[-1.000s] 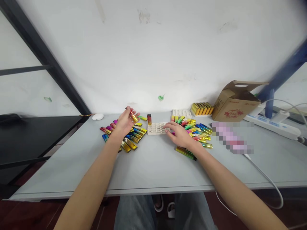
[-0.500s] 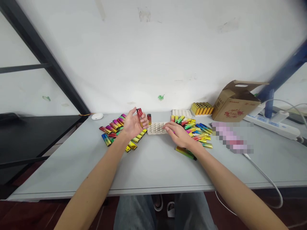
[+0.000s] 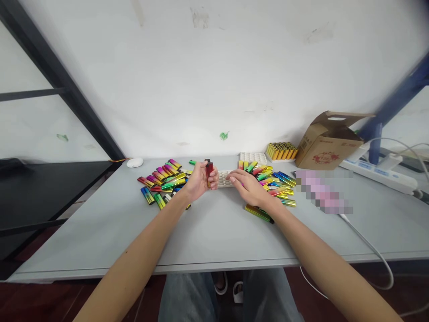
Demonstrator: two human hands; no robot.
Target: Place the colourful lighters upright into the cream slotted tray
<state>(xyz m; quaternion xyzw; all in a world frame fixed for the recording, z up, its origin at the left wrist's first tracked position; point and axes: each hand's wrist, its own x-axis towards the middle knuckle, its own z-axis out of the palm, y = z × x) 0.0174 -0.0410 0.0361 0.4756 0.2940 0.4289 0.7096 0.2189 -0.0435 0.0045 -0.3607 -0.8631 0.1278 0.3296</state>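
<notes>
My left hand is shut around a red-and-gold lighter, held upright just in front of a white holed tray. Most of that tray is hidden behind my hands. My right hand lies open, its fingertips at the tray's right end, holding nothing. A heap of gradient metallic lighters lies left of my left hand, and a second heap lies beyond my right hand. One green-and-gold lighter rests alone near my right wrist.
A second white tray, packed yellow lighters and an open cardboard box stand along the wall. A pixelated pink object, a power strip and a white cable lie to the right on the grey table.
My left hand has moved right, from over the left heap to the front of the tray, with the red lighter upright in its fingers. My right hand has barely moved.
</notes>
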